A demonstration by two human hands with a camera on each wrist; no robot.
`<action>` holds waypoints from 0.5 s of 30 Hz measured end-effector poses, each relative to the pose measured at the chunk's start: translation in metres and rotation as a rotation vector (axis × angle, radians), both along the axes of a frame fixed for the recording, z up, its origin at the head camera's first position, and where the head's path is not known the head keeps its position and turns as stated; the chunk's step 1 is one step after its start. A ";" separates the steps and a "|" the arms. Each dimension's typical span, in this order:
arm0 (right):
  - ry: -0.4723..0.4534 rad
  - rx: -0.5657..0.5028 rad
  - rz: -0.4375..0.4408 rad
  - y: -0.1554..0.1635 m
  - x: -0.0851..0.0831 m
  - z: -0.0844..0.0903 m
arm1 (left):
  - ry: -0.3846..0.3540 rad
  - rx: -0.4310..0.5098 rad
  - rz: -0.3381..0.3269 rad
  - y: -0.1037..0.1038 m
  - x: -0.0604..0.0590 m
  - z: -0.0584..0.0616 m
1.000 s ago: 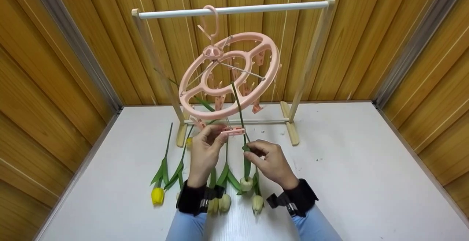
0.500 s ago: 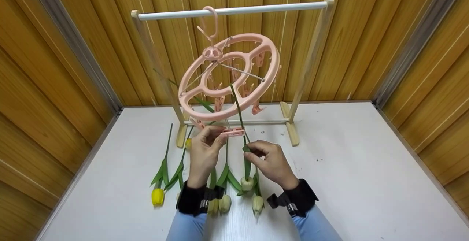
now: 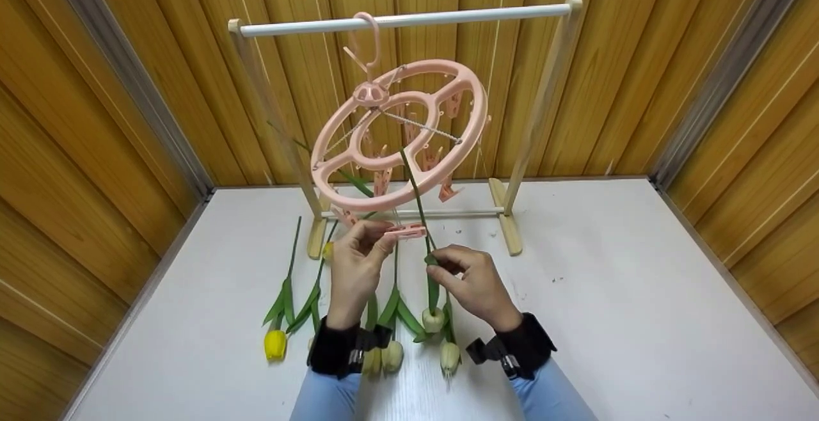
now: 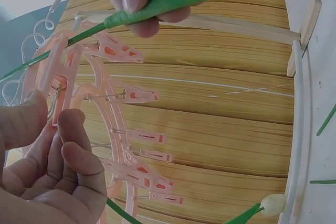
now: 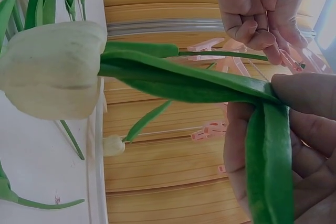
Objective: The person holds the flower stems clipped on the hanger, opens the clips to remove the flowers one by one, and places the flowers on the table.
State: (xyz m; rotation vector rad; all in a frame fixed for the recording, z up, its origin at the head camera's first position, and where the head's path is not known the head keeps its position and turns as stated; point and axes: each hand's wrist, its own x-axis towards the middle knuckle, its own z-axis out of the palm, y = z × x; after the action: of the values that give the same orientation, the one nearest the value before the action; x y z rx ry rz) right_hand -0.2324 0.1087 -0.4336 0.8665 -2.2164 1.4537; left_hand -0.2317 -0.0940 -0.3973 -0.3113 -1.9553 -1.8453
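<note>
The left hand (image 3: 356,266) pinches a pink clip (image 3: 404,231) between thumb and fingertips, the other fingers curled beneath; the clip hangs from the round pink clip hanger (image 3: 398,133), just below its front rim. The right hand (image 3: 473,283) pinches a white tulip (image 3: 432,320) by its stem and leaf, thumb against forefinger, so that the bloom hangs head down under the hand and the stem (image 3: 414,189) runs up past the clip toward the hanger's ring. The stem crosses right at the clip's tip; whether the clip has closed on it I cannot tell.

The hanger is hooked on the white rail (image 3: 409,18) of a wooden rack (image 3: 544,101) standing on the white table (image 3: 627,293). Several more tulips lie on the table under the wrists, among them 1 yellow tulip (image 3: 275,341) to the left.

The left wrist view shows the thumb and fingers (image 4: 73,129) pressed on the clip, with a row of spare clips (image 4: 144,95) dangling from the ring, which the head view largely hides. The right wrist view shows the white bloom (image 5: 52,66) large and close and the leaf (image 5: 270,166) pinched under the thumb.
</note>
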 end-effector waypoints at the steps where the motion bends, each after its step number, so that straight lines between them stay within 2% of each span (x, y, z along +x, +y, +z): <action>1: 0.004 -0.002 0.002 0.000 0.000 0.000 | -0.002 0.001 0.002 0.000 0.000 0.000; 15: 0.018 -0.017 0.014 0.002 0.000 0.000 | 0.002 -0.003 0.030 0.000 0.000 -0.001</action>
State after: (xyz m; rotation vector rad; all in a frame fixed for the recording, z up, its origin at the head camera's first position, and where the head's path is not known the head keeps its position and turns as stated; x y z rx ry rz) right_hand -0.2323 0.1106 -0.4335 0.8874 -2.1859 1.4634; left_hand -0.2315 -0.0937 -0.3979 -0.2829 -1.9516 -1.8226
